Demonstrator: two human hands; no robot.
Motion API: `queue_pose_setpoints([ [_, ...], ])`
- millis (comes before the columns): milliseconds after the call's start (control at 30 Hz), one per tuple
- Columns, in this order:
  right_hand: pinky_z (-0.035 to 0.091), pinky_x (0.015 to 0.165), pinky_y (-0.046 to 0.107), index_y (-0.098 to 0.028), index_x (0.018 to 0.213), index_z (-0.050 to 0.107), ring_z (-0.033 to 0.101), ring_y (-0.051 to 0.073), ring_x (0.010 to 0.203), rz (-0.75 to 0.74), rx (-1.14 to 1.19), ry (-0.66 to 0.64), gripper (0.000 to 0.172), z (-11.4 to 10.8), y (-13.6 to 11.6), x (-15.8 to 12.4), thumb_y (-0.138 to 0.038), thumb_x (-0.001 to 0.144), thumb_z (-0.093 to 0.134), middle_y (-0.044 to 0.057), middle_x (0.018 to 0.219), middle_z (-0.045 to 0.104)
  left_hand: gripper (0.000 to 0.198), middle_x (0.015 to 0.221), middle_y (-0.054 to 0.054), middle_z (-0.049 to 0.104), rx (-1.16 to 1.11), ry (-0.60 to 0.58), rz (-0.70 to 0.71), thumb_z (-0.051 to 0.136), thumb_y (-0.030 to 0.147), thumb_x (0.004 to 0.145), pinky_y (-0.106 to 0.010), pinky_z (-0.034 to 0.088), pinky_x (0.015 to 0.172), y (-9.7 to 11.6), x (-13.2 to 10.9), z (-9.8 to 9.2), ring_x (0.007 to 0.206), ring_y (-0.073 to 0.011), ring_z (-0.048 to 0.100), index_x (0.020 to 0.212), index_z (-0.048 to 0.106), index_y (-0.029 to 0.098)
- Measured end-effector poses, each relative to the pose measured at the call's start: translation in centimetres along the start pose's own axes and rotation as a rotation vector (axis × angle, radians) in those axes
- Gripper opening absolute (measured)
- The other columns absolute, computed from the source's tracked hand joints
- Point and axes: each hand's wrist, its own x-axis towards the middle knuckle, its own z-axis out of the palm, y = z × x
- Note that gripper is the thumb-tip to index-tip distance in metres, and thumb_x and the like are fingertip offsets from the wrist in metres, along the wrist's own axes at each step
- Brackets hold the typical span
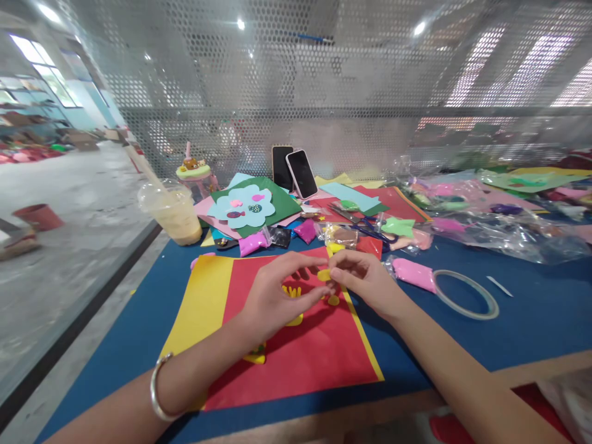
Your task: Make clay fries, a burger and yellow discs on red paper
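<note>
Both hands met at the centre of the frame, just above a red sheet [305,351]. The left hand [272,296] was curled, with thumb and forefinger closed on a small yellow piece [324,275] of what looked like soft clay. The right hand [365,280] pinched the same piece from the other side, so the fingertips of the two hands nearly touched around it. A silver bracelet [157,388] sat on the left wrist, at the lower left of the frame.

The red sheet lay on top of a larger yellow sheet [198,308], which showed along its left side and as a thin strip on its right edge. Both rested on the blue bench [531,320]. Several flat yellow shapes were stuck to or lying on the red sheet: a comb-like shape [292,291] under the left hand's fingers, a round dot [333,300] just below the held piece, and another bit [256,354] beside the left wrist.

To the right of the right hand lay a pink clay packet [414,274], and next to that a clear tape ring [467,295] lay flat on the bench. Above the hands, a magenta packet [253,242] lay among other small bags. Farther back, a green sheet [277,206] carried a light-blue flower cutout [243,206] with small fish on it. A plastic cup [173,213] of pale drink stood at the left, and two phones [301,174] leaned against the perforated metal wall [324,92] behind the bench. Loose paper and plastic bags cluttered the upper right.
</note>
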Motion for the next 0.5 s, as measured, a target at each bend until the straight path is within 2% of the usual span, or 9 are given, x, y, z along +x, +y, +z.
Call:
queue_pose_setpoints([
  [67, 0.055, 0.058, 0.026, -0.019, 0.077, 0.064, 0.067, 0.016, 0.059, 0.000, -0.004, 0.014, 0.026, 0.10, 0.12, 0.02, -0.044, 0.077, 0.071, 0.001, 0.064, 0.069, 0.029, 0.089, -0.006, 0.071, 0.000, 0.020, -0.033, 0.074, 0.024, 0.074, -0.024, 0.056, 0.061, 0.09, -0.08, 0.11, 0.071, -0.0147, 0.064, 0.102, 0.067, 0.018],
  [267, 0.055, 0.055, 0.027, -0.019, 0.083, 0.066, 0.067, 0.017, 0.059, 0.012, -0.052, -0.021, 0.029, 0.16, 0.24, -0.09, -0.046, 0.078, 0.069, 0.002, 0.065, 0.069, 0.014, 0.081, -0.005, 0.072, -0.048, 0.100, -0.155, 0.071, 0.023, 0.077, -0.023, 0.055, 0.058, 0.57, -0.23, 0.62, 0.066, -0.0137, 0.064, 0.089, 0.069, 0.017],
  [367, 0.054, 0.054, 0.027, -0.019, 0.082, 0.066, 0.067, 0.017, 0.059, 0.026, -0.067, -0.001, 0.028, 0.19, 0.23, -0.19, -0.046, 0.077, 0.071, 0.002, 0.064, 0.069, 0.012, 0.079, -0.004, 0.072, -0.097, 0.110, -0.241, 0.070, 0.024, 0.077, -0.022, 0.055, 0.057, 0.63, -0.22, 0.88, 0.065, -0.0137, 0.064, 0.087, 0.069, 0.017],
  [500, 0.055, 0.056, 0.027, -0.019, 0.083, 0.066, 0.067, 0.017, 0.061, 0.014, -0.044, 0.010, 0.027, 0.30, 0.34, -0.29, -0.044, 0.077, 0.071, 0.002, 0.065, 0.070, 0.012, 0.077, -0.003, 0.071, -0.136, 0.123, -0.285, 0.071, 0.025, 0.076, -0.023, 0.055, 0.056, 0.52, -0.20, 1.04, 0.063, -0.0133, 0.063, 0.085, 0.069, 0.017],
])
